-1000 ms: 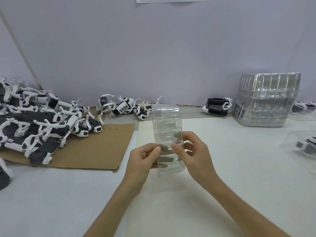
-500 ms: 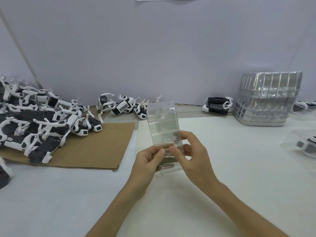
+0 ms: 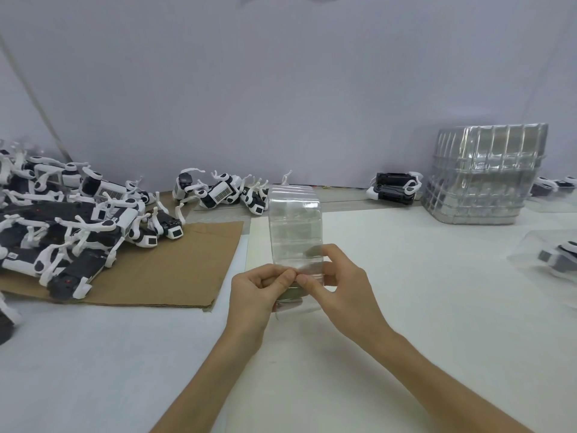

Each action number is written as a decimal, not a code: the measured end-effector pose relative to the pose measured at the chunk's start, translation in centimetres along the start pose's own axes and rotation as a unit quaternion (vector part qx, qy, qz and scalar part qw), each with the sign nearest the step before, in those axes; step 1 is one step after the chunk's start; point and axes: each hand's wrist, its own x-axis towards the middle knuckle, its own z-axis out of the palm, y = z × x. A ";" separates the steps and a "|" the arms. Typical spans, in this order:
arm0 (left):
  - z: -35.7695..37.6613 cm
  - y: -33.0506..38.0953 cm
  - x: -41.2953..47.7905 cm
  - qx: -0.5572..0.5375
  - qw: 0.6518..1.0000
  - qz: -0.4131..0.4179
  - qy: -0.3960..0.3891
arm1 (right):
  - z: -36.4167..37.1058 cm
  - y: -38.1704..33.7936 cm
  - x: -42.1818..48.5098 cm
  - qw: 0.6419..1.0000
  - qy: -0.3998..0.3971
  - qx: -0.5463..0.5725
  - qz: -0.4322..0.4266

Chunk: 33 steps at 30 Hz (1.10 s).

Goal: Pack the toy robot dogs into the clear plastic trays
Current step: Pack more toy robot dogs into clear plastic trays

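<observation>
Left hand (image 3: 256,295) and right hand (image 3: 343,285) pinch my empty clear tray (image 3: 295,223); most toy dogs (image 3: 78,226) lie unpacked.

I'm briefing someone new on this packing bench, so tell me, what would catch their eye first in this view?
First, at centre, the left hand and right hand pinch the lower end of a clear plastic tray, held upright above the white table. Next comes the heap of black-and-white toy robot dogs on the cardboard sheet at the left. A tall stack of clear trays stands at the back right.
</observation>
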 end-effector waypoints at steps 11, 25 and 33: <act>0.1 1.0 0.2 -0.012 1.000 0.022 -0.015 | -0.7 -0.8 0.8 0.999 -0.002 0.051 0.014; 0.6 0.6 0.8 0.015 1.000 0.008 0.005 | -3.1 -0.7 2.3 0.990 0.003 0.128 0.060; -1.3 1.2 1.4 -0.032 0.996 0.050 0.068 | -7.5 0.3 3.9 0.951 0.266 0.148 0.062</act>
